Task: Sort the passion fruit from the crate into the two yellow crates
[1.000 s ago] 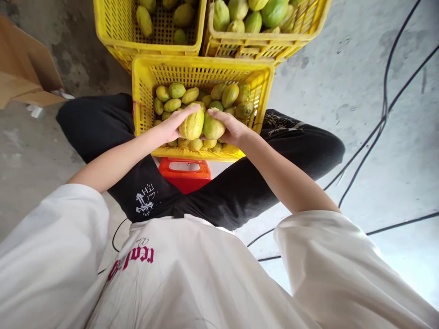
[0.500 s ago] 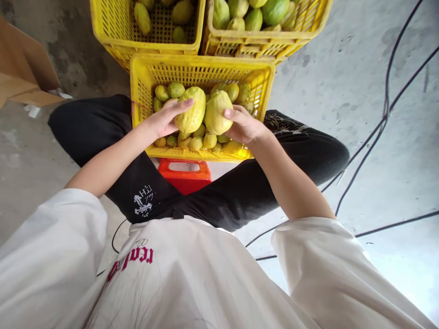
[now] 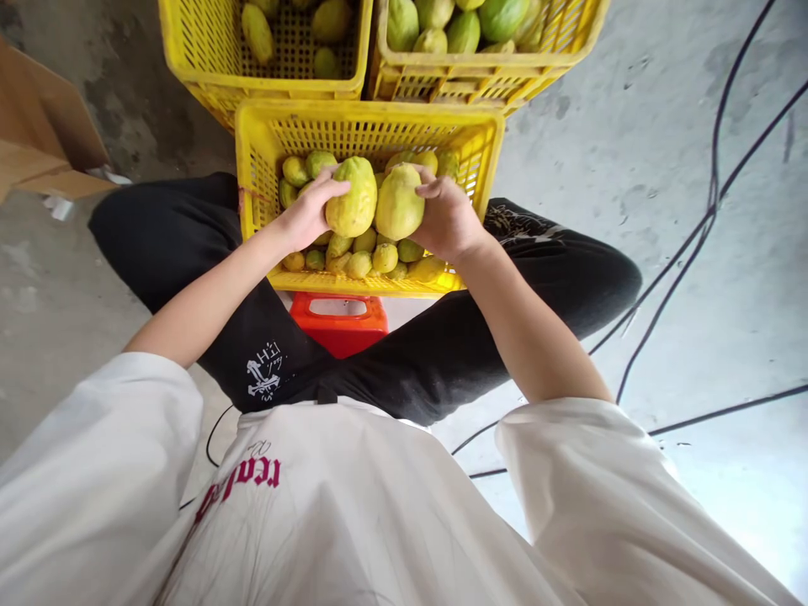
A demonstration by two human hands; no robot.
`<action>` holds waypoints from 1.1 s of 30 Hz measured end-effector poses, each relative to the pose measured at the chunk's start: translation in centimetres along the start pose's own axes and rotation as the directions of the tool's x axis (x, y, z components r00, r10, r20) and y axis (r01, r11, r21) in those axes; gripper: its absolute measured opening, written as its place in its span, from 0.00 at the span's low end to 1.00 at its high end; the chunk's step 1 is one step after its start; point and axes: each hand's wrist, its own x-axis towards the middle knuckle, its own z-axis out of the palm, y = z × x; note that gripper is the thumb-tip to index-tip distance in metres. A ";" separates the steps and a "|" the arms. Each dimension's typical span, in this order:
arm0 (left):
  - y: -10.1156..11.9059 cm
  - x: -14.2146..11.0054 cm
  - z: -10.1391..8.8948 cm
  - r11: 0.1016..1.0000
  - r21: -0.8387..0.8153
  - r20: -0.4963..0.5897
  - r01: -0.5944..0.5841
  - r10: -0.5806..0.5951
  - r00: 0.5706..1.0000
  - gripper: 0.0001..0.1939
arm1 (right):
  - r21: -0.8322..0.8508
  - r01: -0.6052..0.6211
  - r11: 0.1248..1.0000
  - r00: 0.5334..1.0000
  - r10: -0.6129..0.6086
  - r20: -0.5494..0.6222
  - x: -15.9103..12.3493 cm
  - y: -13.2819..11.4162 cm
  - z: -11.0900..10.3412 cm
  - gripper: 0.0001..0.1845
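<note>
My left hand is closed round the side of a large yellow-green fruit that looks like a papaya, thumb on top. A paler, pear-shaped papaya sits in my right hand, gripped from its right side. The two fruits are side by side, nearly touching, above a yellow plastic crate. Smaller yellow-green fruits lie in the crate beneath them. My fingers behind and under both papayas are hidden.
Two more yellow crates stand beyond, one at left and one at right, both holding fruit. A red plastic stool shows between my legs. An opened cardboard box is at far left; black cables cross the floor at right.
Both papayas have turned slightly in my hands. My right fingers have shifted up round the far side of the right papaya, its thumb moving toward the edge.
</note>
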 end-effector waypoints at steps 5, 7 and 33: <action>-1.5 0.4 -0.9 0.995 0.047 -0.007 -0.088 0.089 0.996 0.15 | 0.048 0.111 0.993 0.993 -0.112 0.022 0.7 1.8 -0.5 0.21; -2.1 0.5 -1.0 0.994 0.085 -0.021 -0.075 0.077 0.997 0.25 | 0.056 0.134 0.989 0.990 -0.137 0.036 0.6 2.4 -0.1 0.22; -3.8 2.3 -1.1 0.990 0.125 -0.016 -0.060 0.063 0.998 0.34 | -0.340 0.319 0.885 0.942 -0.336 0.009 3.0 4.0 -0.4 0.28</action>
